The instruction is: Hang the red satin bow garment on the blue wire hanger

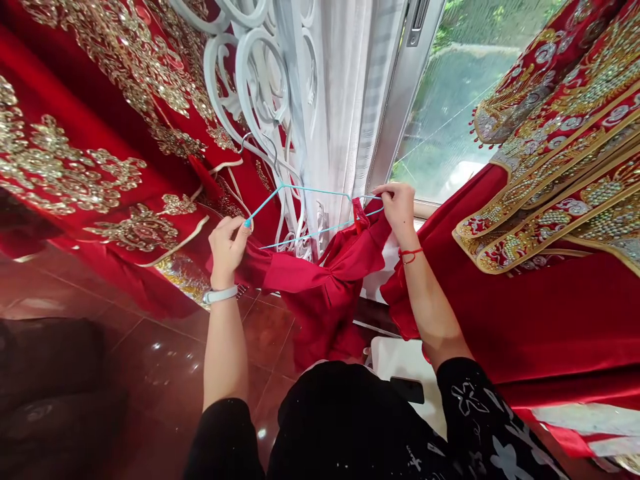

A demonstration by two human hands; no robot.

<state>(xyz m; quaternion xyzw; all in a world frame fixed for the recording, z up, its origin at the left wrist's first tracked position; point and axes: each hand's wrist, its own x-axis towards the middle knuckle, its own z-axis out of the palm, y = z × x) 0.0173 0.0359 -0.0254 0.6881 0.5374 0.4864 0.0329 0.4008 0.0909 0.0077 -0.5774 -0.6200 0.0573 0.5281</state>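
A black shirt (340,427) fills the foreground. Two embellished red gowns flank it — the left gown (45,120) sequined in gold, the right gown (540,313) with gold-edged panels. Between them falls a white curtain (345,87). In front, a plain red dress (330,287) hangs below a blue hanger (316,191). The left hand (227,247) pinches one end of the hanger; the right hand (399,207) grips the other. Each wrist is ringed — white band (221,294) left, red cord (411,254) right.

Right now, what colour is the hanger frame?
The hanger frame is light blue; the head view shows it best.
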